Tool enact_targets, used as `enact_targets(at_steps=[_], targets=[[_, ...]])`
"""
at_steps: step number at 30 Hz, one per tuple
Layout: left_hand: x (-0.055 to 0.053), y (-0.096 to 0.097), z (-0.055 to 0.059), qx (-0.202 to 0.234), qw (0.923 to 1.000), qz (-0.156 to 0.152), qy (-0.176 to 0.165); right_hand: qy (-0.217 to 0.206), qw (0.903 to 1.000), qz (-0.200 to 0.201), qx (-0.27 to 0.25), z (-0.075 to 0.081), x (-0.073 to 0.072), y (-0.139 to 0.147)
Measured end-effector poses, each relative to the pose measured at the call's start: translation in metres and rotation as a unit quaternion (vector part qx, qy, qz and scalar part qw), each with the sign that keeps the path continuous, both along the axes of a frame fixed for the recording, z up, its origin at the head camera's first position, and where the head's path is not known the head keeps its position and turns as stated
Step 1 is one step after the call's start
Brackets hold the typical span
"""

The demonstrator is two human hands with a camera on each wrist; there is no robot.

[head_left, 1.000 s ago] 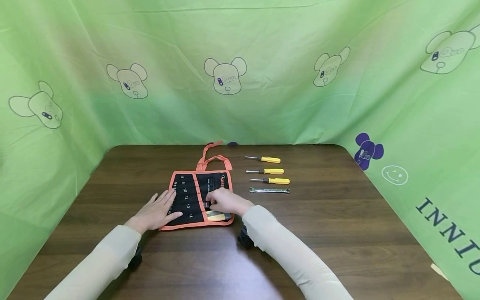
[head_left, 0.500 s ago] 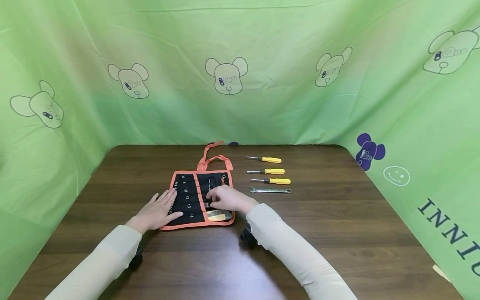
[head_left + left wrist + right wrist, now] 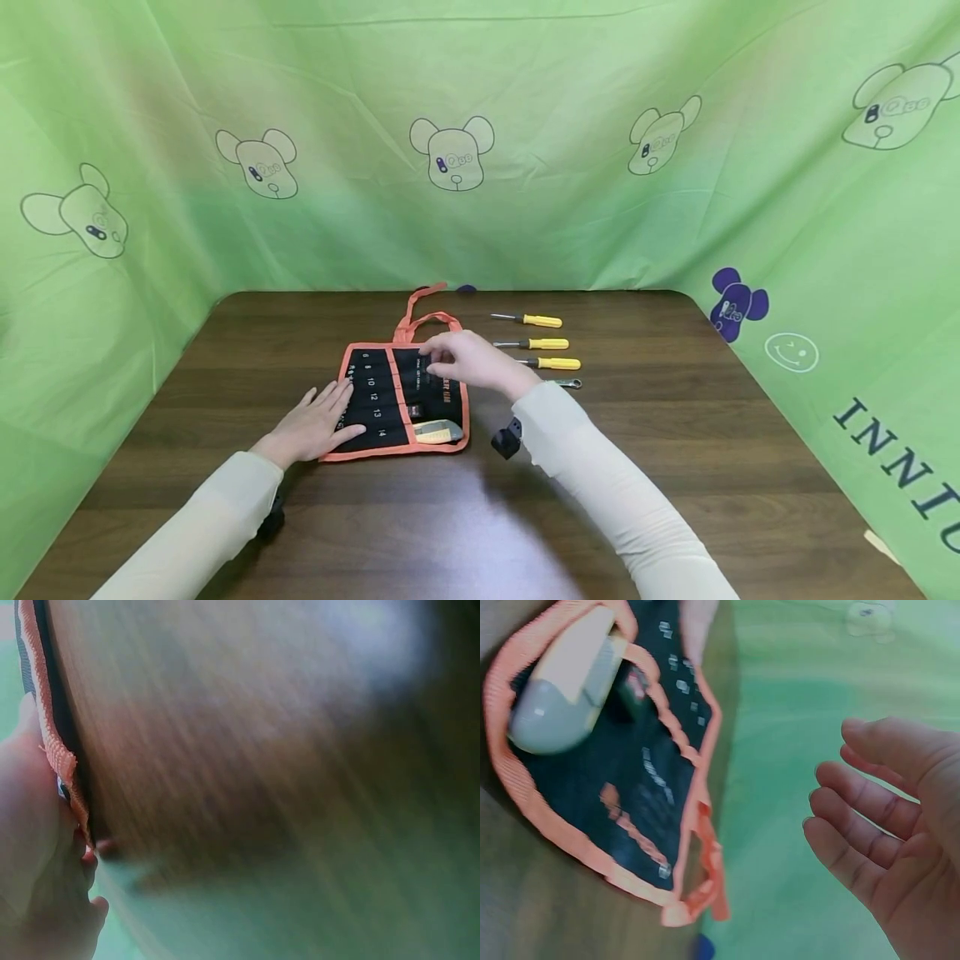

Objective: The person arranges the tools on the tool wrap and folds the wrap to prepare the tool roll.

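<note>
My left hand (image 3: 311, 423) lies with straight fingers on the left side of a black fabric tool pouch (image 3: 382, 393) with orange edging. In the left wrist view the left hand (image 3: 37, 832) shows beside the pouch's edge (image 3: 46, 712). Above the pouch's upper right part hovers my right hand (image 3: 480, 362), fingers loosely bent and apart. Nothing is between them in the right wrist view, where the right hand (image 3: 922, 825) shows. A yellow-and-grey utility knife (image 3: 438, 432) sits in the pouch's lowest pocket. A small dark piece with a red mark (image 3: 415, 411) pokes out of the pocket above.
Right of the pouch lie three yellow-handled screwdrivers (image 3: 555, 363) in a column. Below them is a combination wrench (image 3: 572, 383), partly hidden by the right wrist. Orange tie straps (image 3: 410, 321) extend behind the pouch. A green curtain (image 3: 525, 225) surrounds the wooden table (image 3: 360, 533).
My right hand has lifted from the small dark piece and moved up and right, its fingers spreading. The piece stays in its pocket. The left hand has not moved.
</note>
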State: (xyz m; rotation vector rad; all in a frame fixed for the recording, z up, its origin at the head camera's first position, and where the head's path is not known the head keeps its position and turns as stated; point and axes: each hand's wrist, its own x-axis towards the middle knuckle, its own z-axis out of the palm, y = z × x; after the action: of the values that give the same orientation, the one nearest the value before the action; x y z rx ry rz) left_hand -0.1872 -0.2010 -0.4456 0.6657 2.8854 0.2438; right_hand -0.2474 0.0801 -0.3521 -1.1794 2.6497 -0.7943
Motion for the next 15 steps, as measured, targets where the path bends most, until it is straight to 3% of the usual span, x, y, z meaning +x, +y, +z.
enact_targets(at_steps=[7, 15], targets=[[0.000, 0.000, 0.000, -0.002, 1.0000, 0.001, 0.000, 0.002, 0.9992, -0.027, -0.029, 0.017, -0.001, 0.016], [0.001, 0.001, 0.002, 0.000, 1.0000, -0.001, -0.002, 0.012, 0.9965, -0.056, -0.061, 0.023, -0.004, 0.039]])
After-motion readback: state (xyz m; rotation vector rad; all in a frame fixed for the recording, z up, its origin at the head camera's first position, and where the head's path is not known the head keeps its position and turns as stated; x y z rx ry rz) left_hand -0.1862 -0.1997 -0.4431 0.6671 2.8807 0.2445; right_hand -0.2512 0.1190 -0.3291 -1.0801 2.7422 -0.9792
